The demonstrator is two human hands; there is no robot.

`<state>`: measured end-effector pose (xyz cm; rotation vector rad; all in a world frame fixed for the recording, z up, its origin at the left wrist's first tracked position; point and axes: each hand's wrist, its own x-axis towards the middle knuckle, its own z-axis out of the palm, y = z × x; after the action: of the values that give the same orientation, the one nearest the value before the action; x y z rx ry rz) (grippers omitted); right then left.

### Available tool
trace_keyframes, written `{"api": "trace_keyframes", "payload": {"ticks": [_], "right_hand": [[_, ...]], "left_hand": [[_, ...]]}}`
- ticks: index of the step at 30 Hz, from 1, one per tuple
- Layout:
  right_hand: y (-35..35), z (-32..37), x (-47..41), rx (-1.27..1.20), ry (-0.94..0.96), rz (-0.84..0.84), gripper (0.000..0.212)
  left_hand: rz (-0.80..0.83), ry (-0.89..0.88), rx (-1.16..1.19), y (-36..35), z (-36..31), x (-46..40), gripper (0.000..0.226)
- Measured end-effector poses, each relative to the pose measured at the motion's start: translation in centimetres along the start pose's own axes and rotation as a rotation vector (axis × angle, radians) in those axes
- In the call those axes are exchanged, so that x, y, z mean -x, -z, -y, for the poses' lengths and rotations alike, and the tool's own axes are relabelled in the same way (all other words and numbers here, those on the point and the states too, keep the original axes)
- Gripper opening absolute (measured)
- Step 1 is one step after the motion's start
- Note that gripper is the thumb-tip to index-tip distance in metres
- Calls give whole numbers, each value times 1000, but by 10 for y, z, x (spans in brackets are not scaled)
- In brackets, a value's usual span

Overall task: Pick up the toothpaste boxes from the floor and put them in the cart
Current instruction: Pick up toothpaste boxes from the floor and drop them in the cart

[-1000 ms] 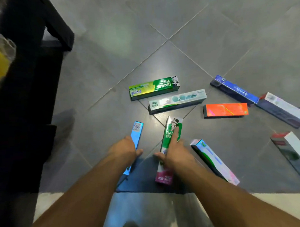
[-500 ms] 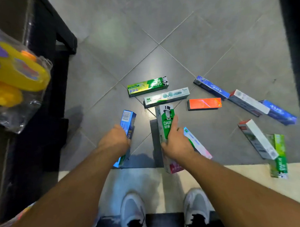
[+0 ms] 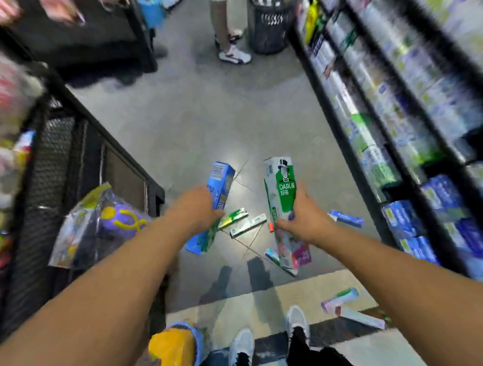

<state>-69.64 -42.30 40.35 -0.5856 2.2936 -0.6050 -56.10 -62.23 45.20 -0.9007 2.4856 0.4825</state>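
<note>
My left hand [image 3: 195, 209] grips a blue toothpaste box [image 3: 219, 183], held up well above the floor. A green and white Darlie box [image 3: 281, 189] stands upright in the grip of my right hand [image 3: 304, 221]. Far below on the grey floor lie several more boxes: a green one [image 3: 234, 217], a pale one [image 3: 248, 225], a blue one [image 3: 347, 219] and a pale box [image 3: 354, 314] near my right foot. The black mesh cart [image 3: 55, 151] is at my left, holding a bagged toy [image 3: 105, 223].
Shelves packed with boxed goods [image 3: 402, 117] run along the right. Another person's legs [image 3: 227, 32] and a black basket [image 3: 269, 25] stand at the far end of the aisle. A dark display [image 3: 79, 29] is at the back left. My shoes [image 3: 267, 340] are below.
I have stood up: both hands have lifted their boxes off the floor, and the view now takes in the aisle, shelves and cart. The other boxes stay on the floor.
</note>
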Motion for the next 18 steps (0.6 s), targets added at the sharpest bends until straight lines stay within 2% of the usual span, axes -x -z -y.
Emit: {"api": "trace_keyframes", "payload": {"ticks": [4,8,15,18], "right_hand": [[84,35,52,-48,47,-181,93],[137,39,105,-103,61,-328,86],[179,-12,200,-128,-39,-512,111],[198,-49,249,-220,-103,-599,97]], "left_hand": [[-101,-159,-76,96,-33,39,49],[-192,-329,-96,147,-79,73,43],[-192,-529,-179,164,-172,130,34],[-175,-633,-256,151,-228,154,36]]}}
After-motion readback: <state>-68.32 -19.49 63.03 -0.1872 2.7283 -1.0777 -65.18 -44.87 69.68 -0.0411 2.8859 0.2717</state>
